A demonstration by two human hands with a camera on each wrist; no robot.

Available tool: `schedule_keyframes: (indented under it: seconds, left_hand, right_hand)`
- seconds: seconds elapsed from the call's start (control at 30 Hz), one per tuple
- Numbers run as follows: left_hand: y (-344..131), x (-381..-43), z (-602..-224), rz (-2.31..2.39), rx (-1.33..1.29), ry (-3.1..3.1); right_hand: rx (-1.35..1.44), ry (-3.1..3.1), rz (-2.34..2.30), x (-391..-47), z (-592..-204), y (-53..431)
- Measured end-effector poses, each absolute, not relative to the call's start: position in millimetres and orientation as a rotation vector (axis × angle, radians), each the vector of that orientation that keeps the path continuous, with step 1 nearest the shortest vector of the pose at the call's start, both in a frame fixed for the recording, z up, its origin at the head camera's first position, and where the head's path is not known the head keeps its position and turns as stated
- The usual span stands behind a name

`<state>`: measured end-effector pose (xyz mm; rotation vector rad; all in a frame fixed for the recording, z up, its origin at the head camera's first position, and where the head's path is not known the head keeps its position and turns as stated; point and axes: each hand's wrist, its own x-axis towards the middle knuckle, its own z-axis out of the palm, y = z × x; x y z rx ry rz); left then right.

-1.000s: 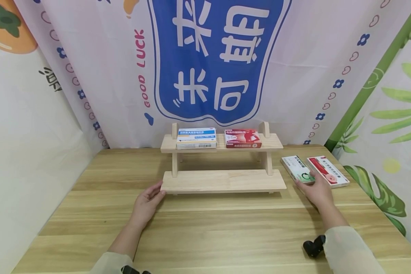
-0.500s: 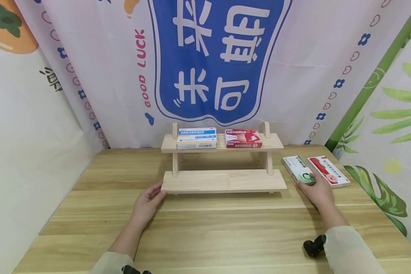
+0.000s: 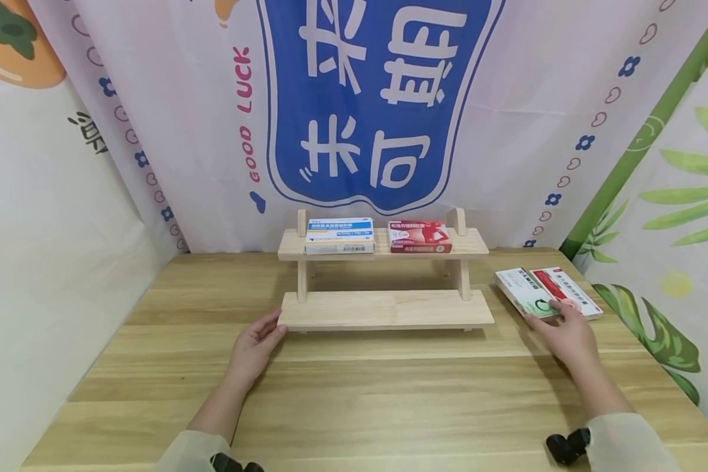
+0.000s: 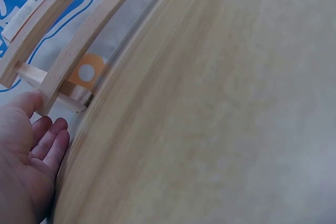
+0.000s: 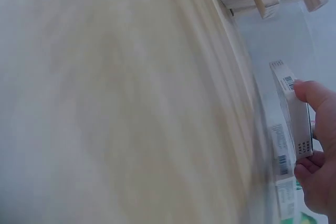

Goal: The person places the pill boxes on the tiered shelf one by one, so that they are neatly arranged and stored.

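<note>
A two-tier wooden display shelf (image 3: 383, 311) stands on the table. My left hand (image 3: 256, 347) holds the left end of its lower tier, with the thumb against the board in the left wrist view. My right hand (image 3: 569, 337) grips a white-and-green medicine box (image 3: 522, 292) between thumb and fingers. In the right wrist view this box is tilted and raised off the table. It partly covers a red-and-white medicine box (image 3: 566, 288) lying flat. On the upper tier lie a blue-and-white medicine box (image 3: 339, 236) and a red medicine box (image 3: 420, 236).
The shelf's lower tier is bare wood. Printed cloth (image 3: 183, 164) hangs behind the wood-grain table (image 3: 360, 400). In the right wrist view, white box sides (image 5: 282, 150) show below the held box. Black wrist devices (image 3: 568, 447) sit at both sleeves.
My right hand has lifted the white-and-green box and moved it slightly right, so it now overlaps the red-and-white box. The left hand keeps its place at the shelf.
</note>
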<state>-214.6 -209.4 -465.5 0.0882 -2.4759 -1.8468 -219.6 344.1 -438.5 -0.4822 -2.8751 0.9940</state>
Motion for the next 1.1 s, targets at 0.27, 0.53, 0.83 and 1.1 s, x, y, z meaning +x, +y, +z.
schedule_keyframes:
  seconds: [0.27, 0.53, 0.83, 1.1]
  left_hand:
    - [-209.3, -214.7, -464.5, -1.837, 0.079, -2.485]
    - [-208.8, -214.6, -464.4, -1.848, 0.094, -2.482]
    - [-209.1, -212.7, -462.0, -1.85, 0.087, -2.488]
    - [-209.8, -212.4, -462.3, -1.864, 0.077, -2.477]
  right_hand:
    - [-0.413, -2.837, 1.038, -196.0, -423.7, 345.8]
    - [-0.311, -2.795, 1.069, -173.2, -407.1, 340.4]
    - [-0.188, -2.791, 1.141, -156.1, -392.3, 326.0]
    - [-0.042, -2.796, 1.139, -151.4, -377.7, 305.6]
